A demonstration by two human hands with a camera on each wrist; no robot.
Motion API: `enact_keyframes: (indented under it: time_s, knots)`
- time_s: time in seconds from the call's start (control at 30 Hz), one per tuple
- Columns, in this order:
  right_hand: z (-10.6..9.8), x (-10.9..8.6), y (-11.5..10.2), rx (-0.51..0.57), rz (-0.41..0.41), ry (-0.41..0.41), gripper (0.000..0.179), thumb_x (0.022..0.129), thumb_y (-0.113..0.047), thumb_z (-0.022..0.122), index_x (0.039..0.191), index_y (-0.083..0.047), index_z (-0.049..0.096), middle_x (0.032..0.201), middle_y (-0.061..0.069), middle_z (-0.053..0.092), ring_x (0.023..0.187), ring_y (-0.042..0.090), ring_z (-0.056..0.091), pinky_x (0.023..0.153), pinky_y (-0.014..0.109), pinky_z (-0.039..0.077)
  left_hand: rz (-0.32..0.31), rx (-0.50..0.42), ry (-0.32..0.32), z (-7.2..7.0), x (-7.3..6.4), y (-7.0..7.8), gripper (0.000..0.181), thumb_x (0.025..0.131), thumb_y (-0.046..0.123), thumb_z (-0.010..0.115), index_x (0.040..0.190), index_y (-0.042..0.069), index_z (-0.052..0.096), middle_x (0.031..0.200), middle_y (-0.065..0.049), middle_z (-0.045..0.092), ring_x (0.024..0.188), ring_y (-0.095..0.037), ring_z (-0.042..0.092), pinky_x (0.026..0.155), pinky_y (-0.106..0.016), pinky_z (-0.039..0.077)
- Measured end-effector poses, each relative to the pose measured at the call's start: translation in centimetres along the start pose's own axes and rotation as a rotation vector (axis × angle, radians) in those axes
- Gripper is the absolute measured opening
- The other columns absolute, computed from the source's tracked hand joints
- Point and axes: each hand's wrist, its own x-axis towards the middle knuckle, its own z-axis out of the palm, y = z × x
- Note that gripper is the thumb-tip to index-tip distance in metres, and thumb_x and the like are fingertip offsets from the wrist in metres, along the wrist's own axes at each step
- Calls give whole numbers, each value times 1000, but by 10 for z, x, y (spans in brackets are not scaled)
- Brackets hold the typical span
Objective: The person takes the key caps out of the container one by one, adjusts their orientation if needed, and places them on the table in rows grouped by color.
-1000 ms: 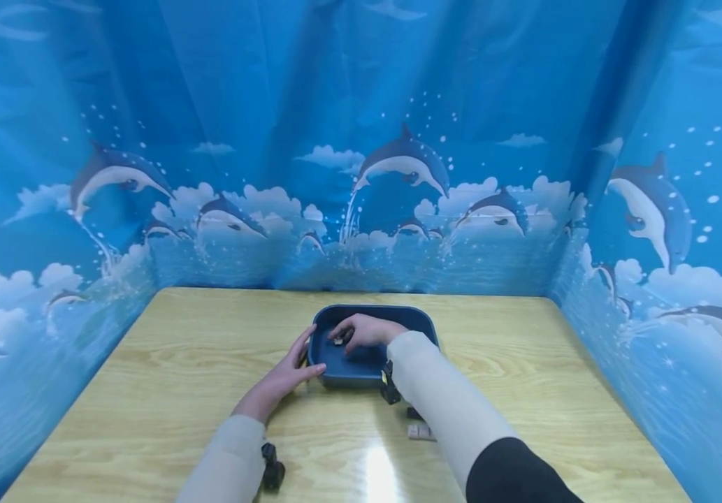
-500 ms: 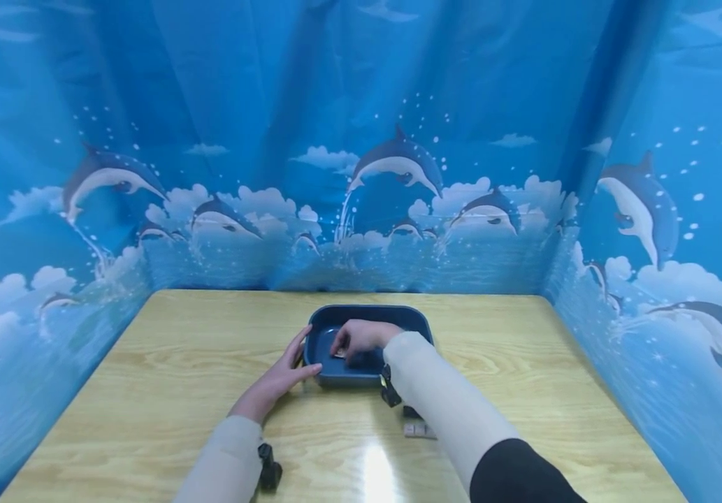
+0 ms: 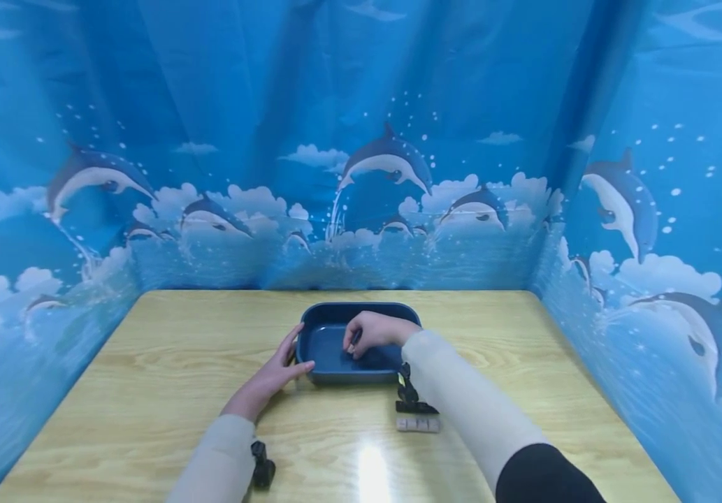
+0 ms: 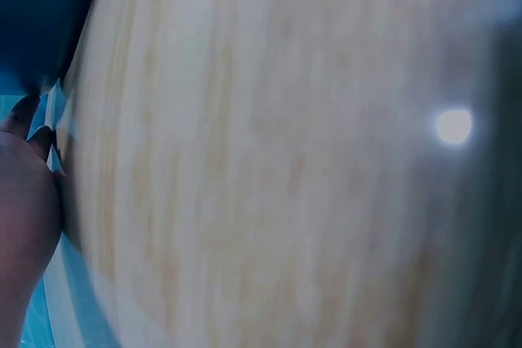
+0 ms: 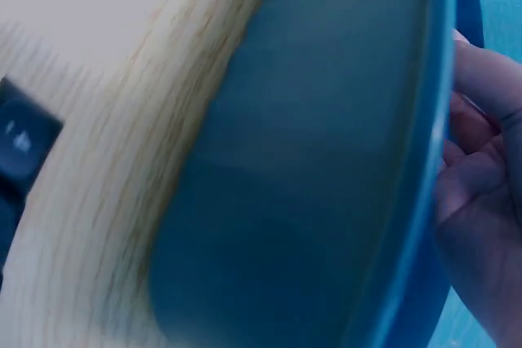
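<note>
A dark blue rectangular basin point(image 3: 323, 377) sits on the wooden table, its near side filling much of the right wrist view. At its left end my left hand point(image 3: 275, 374) rests with fingers spread along the side and thumb at the front rim. My right hand point(image 3: 373, 332) is inside the basin, thumb and fingertips together on a small pale piece point(image 3: 351, 348). Most of that piece is hidden by the fingers, and I cannot tell its kind. In the right wrist view the fingers point(image 5: 473, 181) curl behind the basin's rim.
In front of the basin lie a short row of pale blocks point(image 3: 418, 424) and, just behind it, a row of black ones point(image 3: 416, 406). One black block point(image 5: 24, 136) bears a whitish mark. A dolphin-printed blue curtain point(image 3: 260, 140) closes off the table's back and sides.
My right hand has moved right inside the basin, its fingers drawing together on the small piece. The left hand stays at the basin's left end. The head view has shifted slightly.
</note>
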Motion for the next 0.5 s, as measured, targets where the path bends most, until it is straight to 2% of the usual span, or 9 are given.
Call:
enact_keyframes:
  time_s: [0.23,0.5]
  knots:
    - [-6,-18,-7,82,-69,12,10,89,3,67,93,-3,73,93,3,71,86,14,67,76,29,56,27,-20,-12,-2,3,-2,90,89,29,73,157,32,13,159,-26,9,144,-45,5,113,-62,7]
    - [-6,-38,-5,85,-80,4,20,93,-4,64,111,-4,73,100,4,73,88,15,69,80,34,57,4,-7,-14,-3,4,-3,88,91,27,71,157,33,13,159,-24,6,145,-43,3,113,-61,6]
